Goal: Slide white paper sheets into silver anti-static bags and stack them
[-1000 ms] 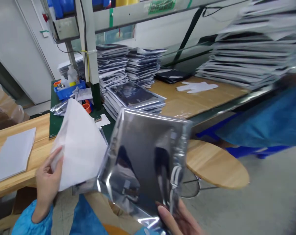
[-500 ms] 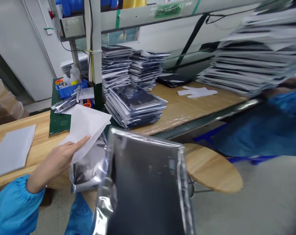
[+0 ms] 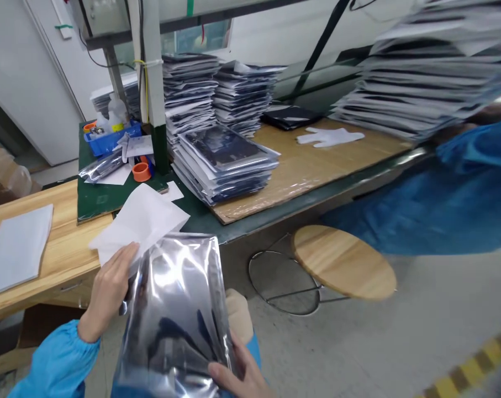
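Observation:
A shiny silver foil bag [image 3: 173, 309] lies over my lap, below the bench edge. My right hand [image 3: 237, 371] grips its lower right corner. My left hand [image 3: 109, 287] holds the bag's upper left edge together with a white paper sheet [image 3: 140, 221] that sticks up over the bench. Both arms wear blue sleeves. A flat stack of filled foil bags [image 3: 225, 163] sits on the bench just beyond the sheet.
Tall stacks of bags [image 3: 217, 91] stand by a metal post [image 3: 151, 83]. A person in blue [image 3: 441, 193] carries a big stack [image 3: 432, 83] at right. A round wooden stool [image 3: 343, 261], a white glove [image 3: 328, 136], a blue parts tray [image 3: 109, 138], orange tape [image 3: 141, 171] and white sheets [image 3: 14, 249] are nearby.
The foil bag came down from in front of the camera toward my lap. My left hand moved from the white sheet onto the bag's edge. The view tilted downward.

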Tool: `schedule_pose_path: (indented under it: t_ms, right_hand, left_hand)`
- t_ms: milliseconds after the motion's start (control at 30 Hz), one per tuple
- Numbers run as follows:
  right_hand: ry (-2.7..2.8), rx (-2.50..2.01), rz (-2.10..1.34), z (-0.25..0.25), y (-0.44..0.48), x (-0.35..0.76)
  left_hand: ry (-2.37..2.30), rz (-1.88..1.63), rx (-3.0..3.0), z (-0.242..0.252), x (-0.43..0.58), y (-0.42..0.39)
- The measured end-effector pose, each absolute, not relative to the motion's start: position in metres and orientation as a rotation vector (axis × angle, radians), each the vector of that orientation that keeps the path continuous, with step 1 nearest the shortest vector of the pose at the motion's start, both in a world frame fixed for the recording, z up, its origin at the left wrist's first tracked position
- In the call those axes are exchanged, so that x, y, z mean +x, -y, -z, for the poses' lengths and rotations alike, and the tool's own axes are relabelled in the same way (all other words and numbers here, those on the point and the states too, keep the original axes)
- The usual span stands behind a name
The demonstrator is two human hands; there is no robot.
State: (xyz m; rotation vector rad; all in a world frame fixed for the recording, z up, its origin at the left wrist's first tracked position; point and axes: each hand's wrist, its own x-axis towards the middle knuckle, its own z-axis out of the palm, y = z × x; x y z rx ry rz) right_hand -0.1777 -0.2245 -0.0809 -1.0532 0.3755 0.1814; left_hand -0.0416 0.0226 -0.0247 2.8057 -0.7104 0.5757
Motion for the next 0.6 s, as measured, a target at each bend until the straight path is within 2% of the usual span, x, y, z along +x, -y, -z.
schedule_pose_path:
  t_ms: [133,267,333,467,600]
  right_hand:
    - [-0.341,-1.005,-0.108,0.072,0.218,-0.144]
    - [-0.235,-1.004,-0.078,0.074,0.206,-0.128]
    - [-0.252,-1.017,-0.056,0.077,0.199,-0.129]
    - [-0.331,-1.025,-0.041,0.08,0.191,-0.136]
    - [-0.408,-0.967,-0.066,0.076,0.187,-0.138]
  left_hand:
    - [0.585,-0.523,2.841,0.037,-0.059,-0.033]
    - [0.096,-0.712,2.731,0.042,-0.083,-0.033]
    - [-0.097,-0.69,2.68,0.042,-0.093,-0.03]
    - [-0.202,-0.519,2.516,0.041,-0.107,-0.017]
    - [-0.293,-0.549,2.199,0.042,-0.118,-0.003]
